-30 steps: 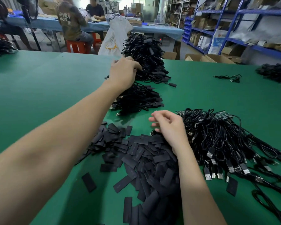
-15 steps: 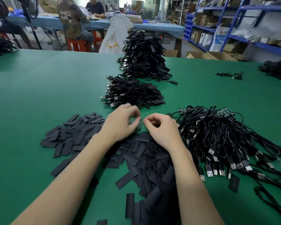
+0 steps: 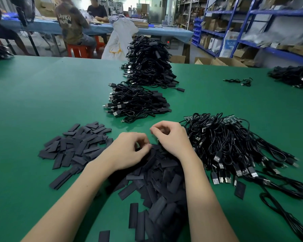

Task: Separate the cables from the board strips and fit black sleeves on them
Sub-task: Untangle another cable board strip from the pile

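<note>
Both bare forearms reach forward from the near edge. The left hand (image 3: 128, 151) and right hand (image 3: 171, 138) sit close together, knuckles up, fingers curled inward, thumbs meeting fingertips.

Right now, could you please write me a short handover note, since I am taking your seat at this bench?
Left hand: fingers curled at the sleeve pile, seemingly pinching a sleeve; the exact grip is hard to see.
Right hand: curled just beyond that pile, beside the unsleeved cables; whether it holds anything cannot be told.
Unsleeved cables, still on their board strips, lie on the right.
Done: two stacks of finished cables, near and far.
More sleeves lie on the left.
Left: most of the right-hand heap still needs separating and sleeving.
</note>
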`<state>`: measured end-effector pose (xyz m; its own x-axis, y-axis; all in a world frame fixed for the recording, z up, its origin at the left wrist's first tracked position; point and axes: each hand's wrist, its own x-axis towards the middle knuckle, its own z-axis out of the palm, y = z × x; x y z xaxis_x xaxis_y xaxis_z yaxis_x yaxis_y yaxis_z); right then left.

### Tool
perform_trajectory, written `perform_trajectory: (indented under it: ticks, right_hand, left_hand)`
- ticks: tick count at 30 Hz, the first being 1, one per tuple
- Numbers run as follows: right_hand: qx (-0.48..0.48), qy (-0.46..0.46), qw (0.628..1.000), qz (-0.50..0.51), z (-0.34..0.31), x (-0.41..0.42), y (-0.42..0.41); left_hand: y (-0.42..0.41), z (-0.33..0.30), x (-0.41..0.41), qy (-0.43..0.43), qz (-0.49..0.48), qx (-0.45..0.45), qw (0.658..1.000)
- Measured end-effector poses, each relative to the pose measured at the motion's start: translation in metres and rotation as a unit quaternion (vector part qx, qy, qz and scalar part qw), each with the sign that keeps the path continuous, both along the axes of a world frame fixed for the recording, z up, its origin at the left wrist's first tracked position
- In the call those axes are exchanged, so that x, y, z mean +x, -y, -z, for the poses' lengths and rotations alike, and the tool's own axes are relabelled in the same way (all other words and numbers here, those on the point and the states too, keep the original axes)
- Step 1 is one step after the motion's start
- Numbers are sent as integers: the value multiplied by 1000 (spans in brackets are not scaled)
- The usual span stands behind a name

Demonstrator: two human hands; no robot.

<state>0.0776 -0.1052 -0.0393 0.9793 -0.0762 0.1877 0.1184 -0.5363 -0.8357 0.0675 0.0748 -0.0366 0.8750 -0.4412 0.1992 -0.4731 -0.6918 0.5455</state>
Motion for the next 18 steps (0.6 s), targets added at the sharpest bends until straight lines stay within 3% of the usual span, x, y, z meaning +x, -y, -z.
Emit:
perform_trajectory:
  ticks: [6,11,14,18]
  right_hand:
    - [31,22,999,15,-12,-3,4]
    - [-86,64,983,149,-19,-6,12]
    - [-58,56,974,211,-17,-8,19]
    - [-4,57,961,272,-21,-10,38]
  left_hand:
    - [11,-23,23,5,-32,51,998]
    - [66,-30,67,-23,-62,-32,997]
    - [108,-30,93,-116,-74,-114,984]
    - [148,-27,116,-249,-47,-113,961]
